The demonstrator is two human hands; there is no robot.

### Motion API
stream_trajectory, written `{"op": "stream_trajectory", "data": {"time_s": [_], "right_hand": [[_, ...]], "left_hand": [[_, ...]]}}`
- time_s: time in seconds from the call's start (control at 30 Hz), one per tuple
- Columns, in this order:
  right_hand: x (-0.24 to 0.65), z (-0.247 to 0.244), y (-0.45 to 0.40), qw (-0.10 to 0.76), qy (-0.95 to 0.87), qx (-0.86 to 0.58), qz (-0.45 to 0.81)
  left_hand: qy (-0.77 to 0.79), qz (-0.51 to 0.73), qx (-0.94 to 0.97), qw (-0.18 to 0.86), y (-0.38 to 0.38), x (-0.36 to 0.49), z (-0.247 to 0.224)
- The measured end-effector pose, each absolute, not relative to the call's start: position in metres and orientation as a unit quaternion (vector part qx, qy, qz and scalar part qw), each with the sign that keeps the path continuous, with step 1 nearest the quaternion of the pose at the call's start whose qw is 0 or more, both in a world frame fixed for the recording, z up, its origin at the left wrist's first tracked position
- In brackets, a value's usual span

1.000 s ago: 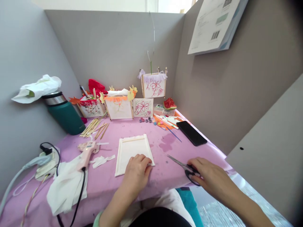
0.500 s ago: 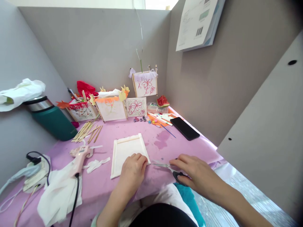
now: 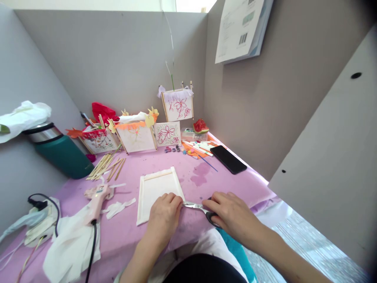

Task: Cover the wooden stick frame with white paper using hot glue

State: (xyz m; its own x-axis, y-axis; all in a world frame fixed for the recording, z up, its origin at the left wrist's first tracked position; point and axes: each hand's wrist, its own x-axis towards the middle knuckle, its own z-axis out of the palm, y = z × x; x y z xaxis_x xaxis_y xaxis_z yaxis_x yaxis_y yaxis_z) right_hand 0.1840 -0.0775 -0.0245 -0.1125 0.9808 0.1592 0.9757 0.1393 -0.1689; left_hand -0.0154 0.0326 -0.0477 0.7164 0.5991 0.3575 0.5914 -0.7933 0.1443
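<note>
Clamping its fingers on the frame [image 3: 159,185], apparently for steadiness, the left hand [image 3: 165,212] adjoins scissors [image 3: 194,205] gripped in the right hand [image 3: 232,210].

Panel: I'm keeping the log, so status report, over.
Left hand holding panel at its near right corner. Right hand gripping scissors, blades at that corner. Glue gun lying left of panel, apart.

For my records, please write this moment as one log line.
left hand: holding white panel | right hand: holding scissors | blades: by panel's near-right corner
</note>
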Motion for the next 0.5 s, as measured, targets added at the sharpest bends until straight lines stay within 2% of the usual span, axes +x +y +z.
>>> {"op": "stream_trajectory", "data": {"time_s": [0.5], "right_hand": [[0.163,-0.012,-0.071,0.074,-0.735,-0.674,0.028]], "left_hand": [[0.36,0.178,0.914,-0.063,0.029,-0.015,-0.05]]}}
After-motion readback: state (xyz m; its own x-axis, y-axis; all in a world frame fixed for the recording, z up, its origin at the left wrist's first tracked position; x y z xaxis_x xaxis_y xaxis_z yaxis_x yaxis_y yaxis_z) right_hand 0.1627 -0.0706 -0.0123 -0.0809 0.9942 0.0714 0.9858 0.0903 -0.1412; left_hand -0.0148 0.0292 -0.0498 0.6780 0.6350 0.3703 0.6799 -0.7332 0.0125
